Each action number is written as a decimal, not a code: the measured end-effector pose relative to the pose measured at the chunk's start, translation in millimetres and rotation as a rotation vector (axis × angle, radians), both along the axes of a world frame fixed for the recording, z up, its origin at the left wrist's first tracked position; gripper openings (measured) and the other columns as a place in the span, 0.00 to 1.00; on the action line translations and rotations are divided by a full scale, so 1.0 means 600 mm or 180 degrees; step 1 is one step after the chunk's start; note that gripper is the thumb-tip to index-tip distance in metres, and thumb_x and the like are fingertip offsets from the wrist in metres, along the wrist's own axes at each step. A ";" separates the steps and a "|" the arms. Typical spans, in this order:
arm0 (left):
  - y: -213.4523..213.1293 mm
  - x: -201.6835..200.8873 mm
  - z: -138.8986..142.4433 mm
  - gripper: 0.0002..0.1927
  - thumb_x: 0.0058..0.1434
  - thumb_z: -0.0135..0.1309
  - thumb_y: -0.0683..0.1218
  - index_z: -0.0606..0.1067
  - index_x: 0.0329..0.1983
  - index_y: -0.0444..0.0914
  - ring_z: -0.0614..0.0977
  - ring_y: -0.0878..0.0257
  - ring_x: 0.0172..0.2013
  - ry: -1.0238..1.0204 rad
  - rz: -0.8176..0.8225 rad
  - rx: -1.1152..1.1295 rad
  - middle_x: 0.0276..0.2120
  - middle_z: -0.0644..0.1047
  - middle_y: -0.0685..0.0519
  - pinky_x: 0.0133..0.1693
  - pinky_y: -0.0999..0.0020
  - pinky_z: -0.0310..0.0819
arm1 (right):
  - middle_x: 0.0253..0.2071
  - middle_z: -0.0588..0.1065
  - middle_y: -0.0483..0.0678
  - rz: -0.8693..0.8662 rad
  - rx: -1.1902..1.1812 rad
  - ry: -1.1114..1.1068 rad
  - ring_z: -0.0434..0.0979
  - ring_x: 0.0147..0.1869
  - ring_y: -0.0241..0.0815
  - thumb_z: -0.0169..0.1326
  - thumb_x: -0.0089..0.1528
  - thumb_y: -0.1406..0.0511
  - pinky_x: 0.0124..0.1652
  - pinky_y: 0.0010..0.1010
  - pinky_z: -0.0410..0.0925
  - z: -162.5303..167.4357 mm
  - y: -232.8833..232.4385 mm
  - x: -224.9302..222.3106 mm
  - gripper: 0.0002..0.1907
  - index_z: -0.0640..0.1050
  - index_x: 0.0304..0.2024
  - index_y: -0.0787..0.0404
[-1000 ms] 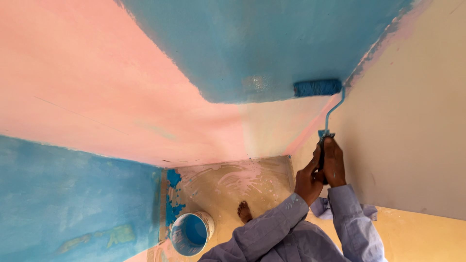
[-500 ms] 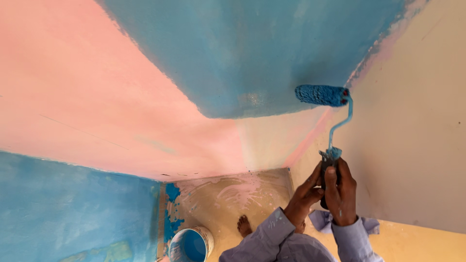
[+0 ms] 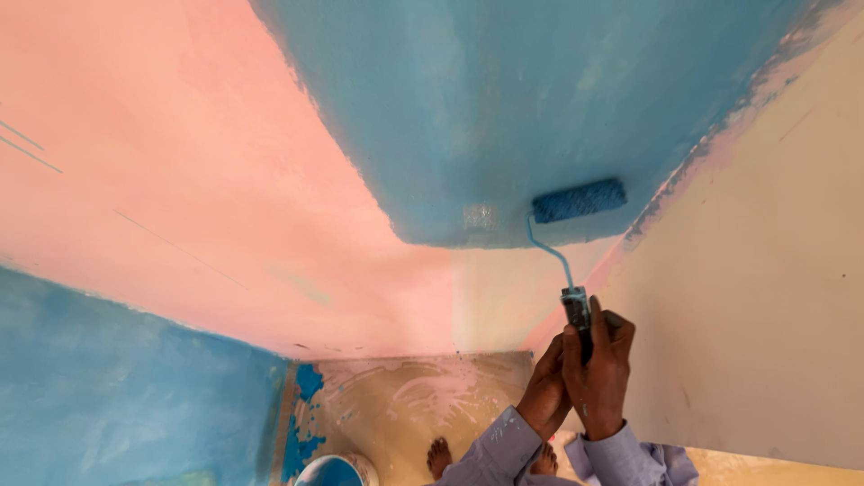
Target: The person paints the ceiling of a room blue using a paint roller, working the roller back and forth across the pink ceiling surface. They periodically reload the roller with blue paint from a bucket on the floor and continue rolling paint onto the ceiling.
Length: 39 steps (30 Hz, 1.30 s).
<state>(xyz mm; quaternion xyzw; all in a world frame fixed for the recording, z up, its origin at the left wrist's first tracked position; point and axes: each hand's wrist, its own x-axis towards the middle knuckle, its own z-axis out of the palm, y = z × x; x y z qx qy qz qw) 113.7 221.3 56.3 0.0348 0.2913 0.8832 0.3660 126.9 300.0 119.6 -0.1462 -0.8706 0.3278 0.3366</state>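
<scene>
Two hands grip one roller handle [image 3: 576,310]: right hand [image 3: 596,369] wrapped high, left hand [image 3: 544,396] just below. Roller [image 3: 579,200] pressed on blue wall [image 3: 504,108]; bucket [image 3: 335,470] on floor.

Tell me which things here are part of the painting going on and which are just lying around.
In use:
paint roller, its handle gripped by the left hand and right hand
blue painted patch on the pink wall
paint bucket with blue paint

Just lying about:
crumpled cloth on the floor
</scene>
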 end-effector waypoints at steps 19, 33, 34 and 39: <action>-0.030 -0.118 0.216 0.28 0.71 0.39 0.31 0.61 0.75 0.30 0.76 0.60 0.58 0.2926 0.1067 -0.1056 0.62 0.75 0.44 0.59 0.69 0.72 | 0.46 0.82 0.57 0.0466 -0.0175 0.0815 0.86 0.43 0.48 0.50 0.70 0.64 0.38 0.35 0.77 0.227 -0.022 -0.092 0.28 0.65 0.70 0.71; -0.020 -0.086 0.139 0.26 0.72 0.38 0.34 0.65 0.73 0.33 0.78 0.67 0.38 0.2150 0.0664 -0.1444 0.46 0.79 0.48 0.38 0.73 0.74 | 0.45 0.84 0.52 0.0497 -0.0942 0.0555 0.83 0.32 0.39 0.51 0.67 0.62 0.30 0.28 0.74 0.131 -0.008 -0.073 0.28 0.69 0.70 0.63; -0.015 -0.078 0.125 0.25 0.72 0.39 0.35 0.65 0.73 0.33 0.79 0.69 0.40 0.2025 0.0597 -0.1387 0.46 0.80 0.50 0.39 0.74 0.75 | 0.47 0.84 0.52 0.0532 -0.0954 0.0643 0.83 0.36 0.39 0.51 0.68 0.62 0.32 0.28 0.74 0.115 -0.006 -0.065 0.29 0.68 0.70 0.64; 0.003 -0.067 0.124 0.26 0.68 0.38 0.31 0.69 0.70 0.31 0.81 0.65 0.44 0.2436 0.0797 -0.1550 0.46 0.81 0.46 0.45 0.74 0.77 | 0.47 0.83 0.52 0.0322 -0.1394 0.0413 0.82 0.30 0.39 0.52 0.64 0.61 0.26 0.29 0.72 0.103 0.014 -0.054 0.36 0.60 0.73 0.64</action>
